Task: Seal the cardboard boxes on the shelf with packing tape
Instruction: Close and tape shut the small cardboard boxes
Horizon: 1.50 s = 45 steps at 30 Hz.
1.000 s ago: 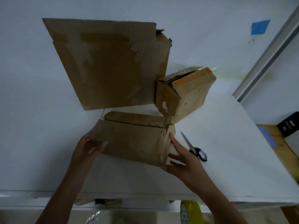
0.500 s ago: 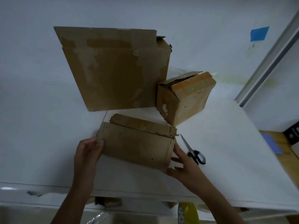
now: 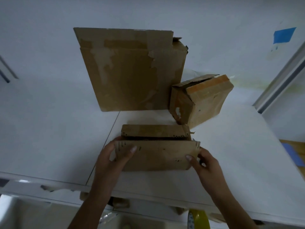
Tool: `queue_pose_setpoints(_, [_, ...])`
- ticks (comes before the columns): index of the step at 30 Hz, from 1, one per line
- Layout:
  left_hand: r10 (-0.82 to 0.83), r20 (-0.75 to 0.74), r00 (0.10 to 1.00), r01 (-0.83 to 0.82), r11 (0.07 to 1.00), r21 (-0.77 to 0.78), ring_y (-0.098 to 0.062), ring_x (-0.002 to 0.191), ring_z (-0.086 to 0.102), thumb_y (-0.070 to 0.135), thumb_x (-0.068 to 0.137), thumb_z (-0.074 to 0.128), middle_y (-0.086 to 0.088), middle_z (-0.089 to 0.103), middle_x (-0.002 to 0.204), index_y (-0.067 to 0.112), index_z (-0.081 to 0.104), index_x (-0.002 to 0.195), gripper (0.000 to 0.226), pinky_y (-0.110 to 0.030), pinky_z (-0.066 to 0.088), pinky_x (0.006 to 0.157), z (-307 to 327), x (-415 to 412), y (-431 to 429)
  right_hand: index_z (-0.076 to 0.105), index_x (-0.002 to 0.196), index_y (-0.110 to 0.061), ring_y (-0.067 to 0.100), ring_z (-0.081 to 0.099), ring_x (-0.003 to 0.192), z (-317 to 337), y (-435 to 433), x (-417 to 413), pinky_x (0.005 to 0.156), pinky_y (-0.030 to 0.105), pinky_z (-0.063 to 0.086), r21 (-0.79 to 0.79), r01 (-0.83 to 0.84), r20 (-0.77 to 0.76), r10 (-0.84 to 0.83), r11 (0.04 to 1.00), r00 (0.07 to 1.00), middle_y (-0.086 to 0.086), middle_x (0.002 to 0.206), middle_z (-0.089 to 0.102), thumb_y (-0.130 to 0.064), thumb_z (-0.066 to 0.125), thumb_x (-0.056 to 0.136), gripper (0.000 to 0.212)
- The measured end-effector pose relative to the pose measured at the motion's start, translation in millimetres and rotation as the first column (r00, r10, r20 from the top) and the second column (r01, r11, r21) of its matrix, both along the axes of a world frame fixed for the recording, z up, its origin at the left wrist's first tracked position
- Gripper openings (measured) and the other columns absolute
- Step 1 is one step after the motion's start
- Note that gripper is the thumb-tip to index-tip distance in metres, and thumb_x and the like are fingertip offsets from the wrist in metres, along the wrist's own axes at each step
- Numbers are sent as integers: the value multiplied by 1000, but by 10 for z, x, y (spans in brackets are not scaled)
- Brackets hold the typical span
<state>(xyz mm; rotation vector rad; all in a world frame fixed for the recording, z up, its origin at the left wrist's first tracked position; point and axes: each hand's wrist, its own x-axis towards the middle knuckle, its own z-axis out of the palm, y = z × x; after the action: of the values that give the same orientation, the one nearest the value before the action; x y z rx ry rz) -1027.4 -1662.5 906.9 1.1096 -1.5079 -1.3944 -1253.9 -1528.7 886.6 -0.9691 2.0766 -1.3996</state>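
Two hands (image 3: 113, 156) (image 3: 204, 161) grip the nearest box (image 3: 156, 154), one of three.

Matt brown cardboard boxes (image 3: 156, 154), scuffed with torn tape patches; smooth white shelf (image 3: 231, 138); glossy yellow tape roll (image 3: 198, 219).

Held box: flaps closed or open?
Partly open: a dark gap runs between the two flaps of the held box, gripped at its ends by left hand and right hand.
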Motion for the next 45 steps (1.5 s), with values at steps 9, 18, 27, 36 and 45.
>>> queue_pose_setpoints(9, [-10,-21,1000,7,989,-148,-1,99,66,27,65,82,13,71,104,19,67,112,49,-32,60,82,-1,-113,114,59,101,-28,2,56,114,162,89,17,87,27,50,-174,13,-188,-46,985,981,-23,123,59,-11,78,75,37])
queue_pose_setpoints(18, [191,267,945,69,680,-730,-25,147,29,35,82,65,-4,50,144,20,62,120,40,-62,18,117,-20,9,440,57,86,-24,0,64,64,185,580,15,65,29,57,248,61,-265,7,967,964,-10,74,68,-32,71,85,16])
queue_pose_setpoints(27, [-513,490,705,699,619,-358,7,88,50,38,81,69,20,58,98,35,64,106,26,-11,43,72,-368,-496,930,67,104,-11,19,63,93,-253,1074,108,78,29,49,930,-192,42,429,313,902,2,97,65,-71,32,91,71])
queue_pose_setpoints(36, [-212,899,383,899,311,-310,-14,84,53,32,85,68,4,49,95,25,50,98,23,-30,47,66,-669,-863,980,46,122,-6,26,70,68,-599,1078,462,60,32,55,373,-52,646,-220,926,731,14,84,73,-24,57,95,34])
queue_pose_setpoints(45, [-198,778,596,769,416,-484,-5,42,23,79,76,42,10,28,57,28,31,59,55,-17,12,41,-802,-1008,928,66,105,-26,19,71,74,-384,1215,309,74,33,60,537,44,525,-375,842,764,-1,82,74,-44,66,87,25])
